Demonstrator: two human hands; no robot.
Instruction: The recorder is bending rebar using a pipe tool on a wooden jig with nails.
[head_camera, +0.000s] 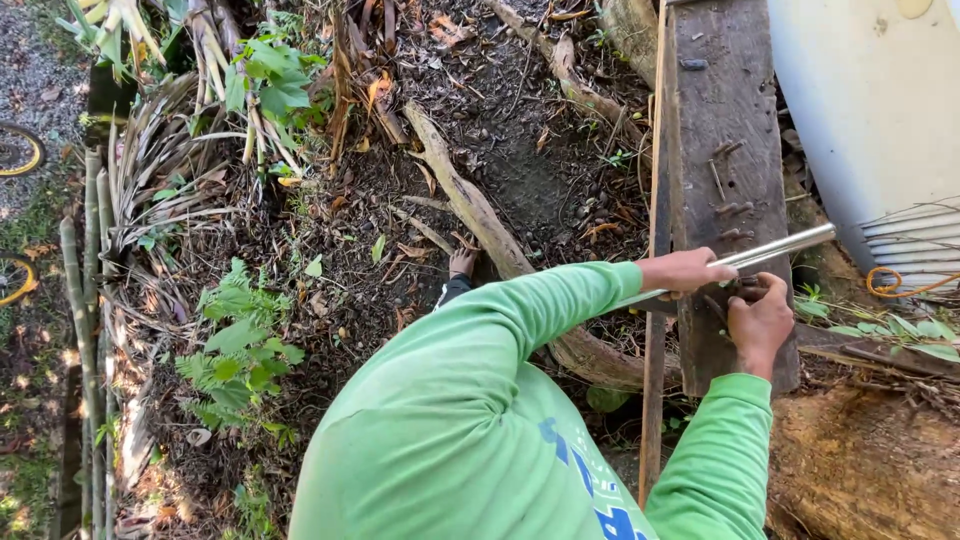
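green sleeve (480, 400) over leaf-littered soil (520, 170), weathered nailed plank (725, 120)

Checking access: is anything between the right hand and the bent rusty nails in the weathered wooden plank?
Nothing visible. The right hand rests on the weathered wooden plank at the bent rusty nails, under the silver metal pipe the left hand grips.

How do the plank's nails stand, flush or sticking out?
Sticking out: bent rusty nails stand proud of the weathered plank, casting shadows on it.
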